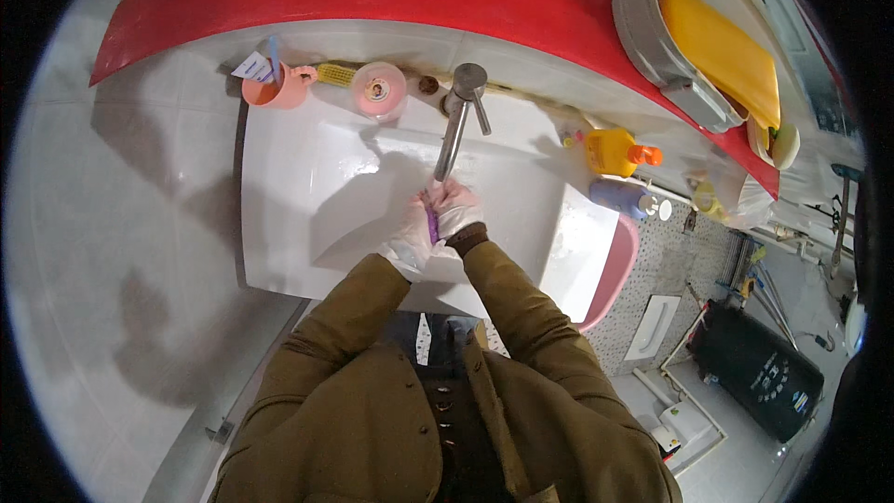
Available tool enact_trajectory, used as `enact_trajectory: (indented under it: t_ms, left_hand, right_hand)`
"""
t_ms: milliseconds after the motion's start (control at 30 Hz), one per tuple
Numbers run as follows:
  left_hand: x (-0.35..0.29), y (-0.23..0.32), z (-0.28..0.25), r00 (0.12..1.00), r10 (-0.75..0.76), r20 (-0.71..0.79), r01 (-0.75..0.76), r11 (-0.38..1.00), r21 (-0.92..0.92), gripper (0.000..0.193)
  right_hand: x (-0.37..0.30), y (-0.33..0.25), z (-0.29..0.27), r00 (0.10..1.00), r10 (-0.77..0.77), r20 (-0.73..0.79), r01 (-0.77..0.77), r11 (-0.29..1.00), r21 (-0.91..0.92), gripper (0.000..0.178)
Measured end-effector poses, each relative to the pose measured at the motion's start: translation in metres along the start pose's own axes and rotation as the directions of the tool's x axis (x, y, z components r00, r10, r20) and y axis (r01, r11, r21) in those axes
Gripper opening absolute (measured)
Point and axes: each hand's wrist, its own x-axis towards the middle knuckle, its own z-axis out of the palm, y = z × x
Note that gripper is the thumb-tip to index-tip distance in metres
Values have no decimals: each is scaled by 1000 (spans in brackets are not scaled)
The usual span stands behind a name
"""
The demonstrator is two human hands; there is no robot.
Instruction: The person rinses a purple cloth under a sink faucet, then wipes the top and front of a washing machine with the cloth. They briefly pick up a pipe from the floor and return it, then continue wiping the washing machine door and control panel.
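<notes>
Close together over the white washbasin (279,214), both my hands are just below the spout of the metal tap (454,135). They seem covered by thin, pale see-through gloves. Between them shows a narrow strip of a purple thing (432,224); its kind I cannot make out, as my fingers hide most of it. My left hand (408,235) is closed against it from the left. From the right, my right hand (456,208) closes on it, nearest the spout. Whether water runs is not plain.
On the basin's back ledge stand a pink mug (279,88) with a toothbrush and tube, and a round pink tub (377,93). An orange bottle (610,152) and a blue bottle (619,197) are at right. A red shelf (400,0) overhangs the back; a pink basin (615,270) sits right.
</notes>
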Motion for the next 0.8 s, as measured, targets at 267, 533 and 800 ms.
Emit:
enact_trajectory:
  t_ms: [267, 533, 800]
  left_hand:
    - [39, 1, -43, 915, -86, 394, 46, 993, 109, 22]
    - [14, 26, -40, 960, 138, 245, -270, 695, 667, 30]
    - [-17, 45, -23, 993, -80, 91, 62, 980, 187, 42]
  right_hand:
    - [-23, 44, 16, 961, -182, 208, 75, 898, 434, 25]
    - [25, 66, -10, 953, -74, 292, -157, 706, 690, 41]
    - [-1, -3, 15, 997, 0, 77, -53, 734, 677, 12]
